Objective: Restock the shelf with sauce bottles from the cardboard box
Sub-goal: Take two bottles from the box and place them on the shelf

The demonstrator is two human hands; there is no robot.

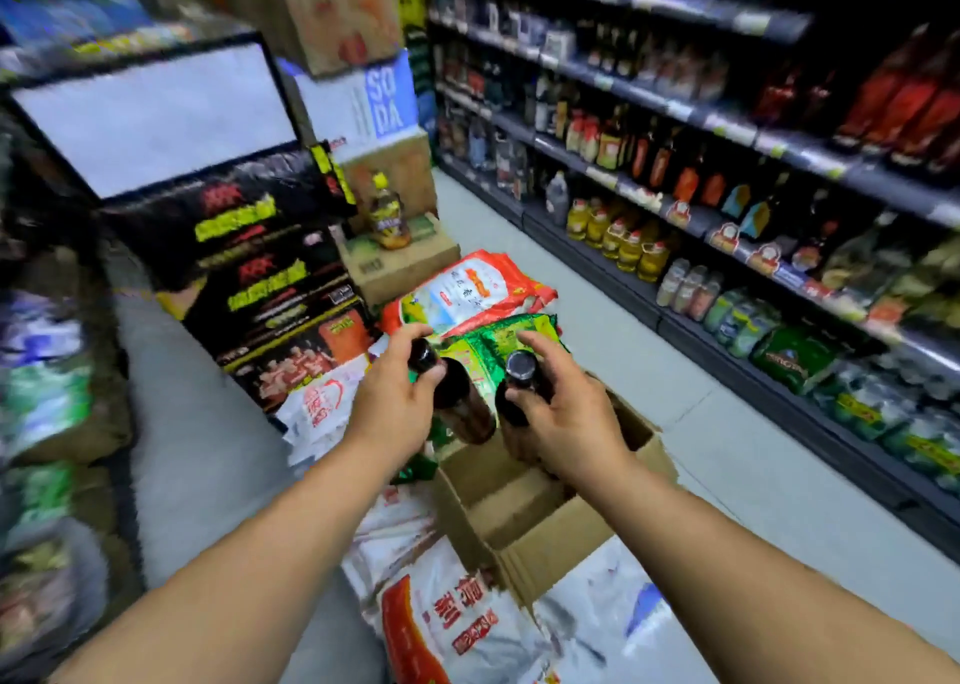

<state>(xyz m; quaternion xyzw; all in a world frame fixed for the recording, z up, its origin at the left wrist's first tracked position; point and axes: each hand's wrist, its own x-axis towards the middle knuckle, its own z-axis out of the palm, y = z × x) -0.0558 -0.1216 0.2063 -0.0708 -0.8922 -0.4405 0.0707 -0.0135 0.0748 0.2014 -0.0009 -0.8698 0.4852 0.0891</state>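
Observation:
My left hand (395, 402) grips the neck of a dark sauce bottle (462, 402) with a black cap. My right hand (566, 418) grips a second dark sauce bottle (519, 376), also black-capped. Both bottles are held upright just above the open cardboard box (524, 522), which sits low in the centre among rice bags. The box's inside looks brown; I cannot tell whether other bottles are in it. The shelf (727, 127) with rows of sauce and oil bottles runs along the right side. The picture is blurred by motion.
Rice bags (467, 288) are piled on the floor around the box. Stacked black cartons (270, 288) and brown boxes with an oil bottle (387, 213) stand ahead on the left. A strip of grey floor (675, 397) runs between the pile and the shelf.

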